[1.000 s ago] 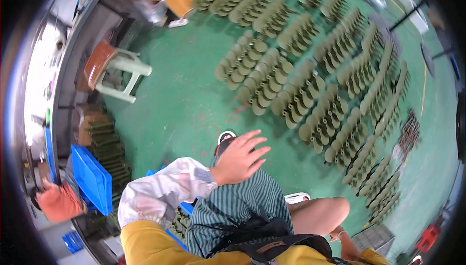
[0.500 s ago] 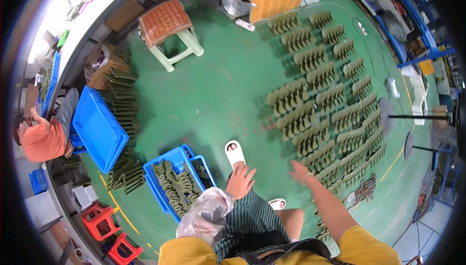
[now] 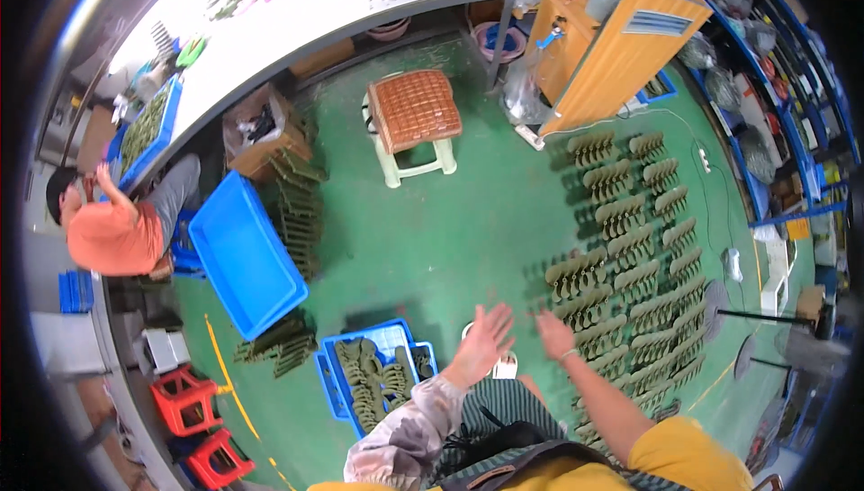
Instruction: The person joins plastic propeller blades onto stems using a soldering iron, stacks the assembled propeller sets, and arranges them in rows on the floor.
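Observation:
My left hand [image 3: 482,347] is held out in front of me, palm flat and fingers stretched, holding nothing that I can see. Its forearm wears a light patterned sleeve. Beside the rows of olive-green parts, my right hand [image 3: 554,336] reaches forward; its fingers are blurred, and nothing shows in them. The olive-green parts [image 3: 650,316], rounded plates with small hanging pieces, stand in several lines on the green floor to my right. To my left, a blue crate [image 3: 329,385] on the floor holds stacks of similar olive-green parts [image 3: 364,392].
A stool with a brown woven seat [image 3: 416,111] stands ahead. An empty-looking blue bin [image 3: 243,248] leans by stacked green pieces [image 3: 297,207]. A person in an orange shirt [image 3: 117,237] sits at the long bench [image 3: 306,18]. Red stools [image 3: 186,401], a wooden cabinet [image 3: 621,59] and stand fans [image 3: 717,309] surround the floor.
My view has shifted, so the bench shows more and things sit lower and further right. My left hand has lifted off my knee and reached forward, fingers stretched. My right hand stays near the rows.

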The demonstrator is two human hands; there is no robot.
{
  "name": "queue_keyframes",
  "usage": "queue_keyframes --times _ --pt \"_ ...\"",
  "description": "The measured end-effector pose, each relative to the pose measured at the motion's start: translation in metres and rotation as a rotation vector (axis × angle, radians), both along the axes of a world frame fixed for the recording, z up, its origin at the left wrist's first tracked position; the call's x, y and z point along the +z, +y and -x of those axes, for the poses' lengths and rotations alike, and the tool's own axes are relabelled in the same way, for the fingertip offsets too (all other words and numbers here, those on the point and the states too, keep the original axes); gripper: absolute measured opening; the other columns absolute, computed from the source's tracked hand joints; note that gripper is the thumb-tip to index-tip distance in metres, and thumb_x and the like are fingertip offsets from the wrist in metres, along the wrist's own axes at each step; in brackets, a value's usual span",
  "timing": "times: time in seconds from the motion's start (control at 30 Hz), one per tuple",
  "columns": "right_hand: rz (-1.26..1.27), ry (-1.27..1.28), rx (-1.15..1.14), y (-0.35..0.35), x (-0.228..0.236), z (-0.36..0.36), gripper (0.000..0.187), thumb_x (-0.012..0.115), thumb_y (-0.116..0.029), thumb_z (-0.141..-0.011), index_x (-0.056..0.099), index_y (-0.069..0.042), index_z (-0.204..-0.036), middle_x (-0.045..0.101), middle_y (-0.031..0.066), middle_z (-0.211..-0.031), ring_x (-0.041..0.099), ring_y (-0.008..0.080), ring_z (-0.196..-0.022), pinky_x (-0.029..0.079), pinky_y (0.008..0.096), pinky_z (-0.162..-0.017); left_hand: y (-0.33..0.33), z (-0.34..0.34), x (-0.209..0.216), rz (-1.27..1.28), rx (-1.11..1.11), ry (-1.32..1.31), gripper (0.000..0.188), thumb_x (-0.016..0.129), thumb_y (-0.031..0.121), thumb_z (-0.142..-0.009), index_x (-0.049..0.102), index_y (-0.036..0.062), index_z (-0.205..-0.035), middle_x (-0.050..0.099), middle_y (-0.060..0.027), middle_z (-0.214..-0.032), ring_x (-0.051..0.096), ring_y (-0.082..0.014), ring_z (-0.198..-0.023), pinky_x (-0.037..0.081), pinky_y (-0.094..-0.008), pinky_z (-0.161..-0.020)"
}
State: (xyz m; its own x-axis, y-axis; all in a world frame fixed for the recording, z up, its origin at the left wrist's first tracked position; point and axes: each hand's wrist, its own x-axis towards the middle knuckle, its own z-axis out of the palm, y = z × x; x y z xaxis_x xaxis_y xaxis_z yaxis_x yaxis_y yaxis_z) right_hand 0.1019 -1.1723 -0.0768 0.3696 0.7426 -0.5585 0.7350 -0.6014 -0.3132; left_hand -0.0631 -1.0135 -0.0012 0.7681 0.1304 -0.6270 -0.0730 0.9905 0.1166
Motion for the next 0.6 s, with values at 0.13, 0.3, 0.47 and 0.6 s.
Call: queue_keyframes --times 0.13,0.3,0.47,0.6 --pt "-0.509 1.893 -1.407 0.003 0.070 -0.053 0.078 0.028 -0.060 -0.094 0.019 -0.002 -0.145 0.029 0.0203 -0.147 0.027 0.0327 -0.137 0.022 0.0427 -0.114 0.087 0.009 0.031 0.035 0.327 -0.246 0.064 0.031 0.056 -0.095 0.025 0.0154 -0.145 0.026 -0.0089 -0.150 0.022 -0.0264 -0.139 0.017 -0.0436 -0.113" --pt "-0.760 2.096 -1.331 0.126 0.172 -0.069 0.071 0.035 -0.054 -0.095 0.025 -0.002 -0.143 0.028 0.0209 -0.147 0.029 0.0351 -0.135 0.025 0.0461 -0.112 0.137 -0.050 0.078 -0.286 0.196 -0.110 0.060 0.031 0.049 -0.098 0.027 0.0115 -0.145 0.021 -0.0087 -0.152 0.019 -0.0243 -0.140 0.014 -0.0427 -0.114" --pt "-0.818 2.167 -0.888 0.253 0.130 -0.038 0.064 0.026 -0.055 -0.096 0.025 -0.013 -0.145 0.031 0.0138 -0.147 0.033 0.0275 -0.134 0.027 0.0412 -0.111 0.165 -0.126 0.086 -1.960 -0.278 -0.021 0.042 0.048 0.021 -0.088 0.052 0.0105 -0.128 0.042 -0.0165 -0.139 0.029 -0.0333 -0.135 0.016 -0.0469 -0.112" --pt "-0.770 1.306 -0.685 0.369 0.232 -0.051 0.049 0.035 -0.037 -0.097 0.037 -0.011 -0.139 0.040 0.0108 -0.141 0.040 0.0248 -0.129 0.030 0.0357 -0.108 0.311 -0.100 0.047 -1.308 -0.076 0.381 0.044 0.045 0.033 -0.093 0.046 0.0115 -0.132 0.052 -0.0150 -0.129 0.044 -0.0362 -0.123 0.026 -0.0490 -0.108"
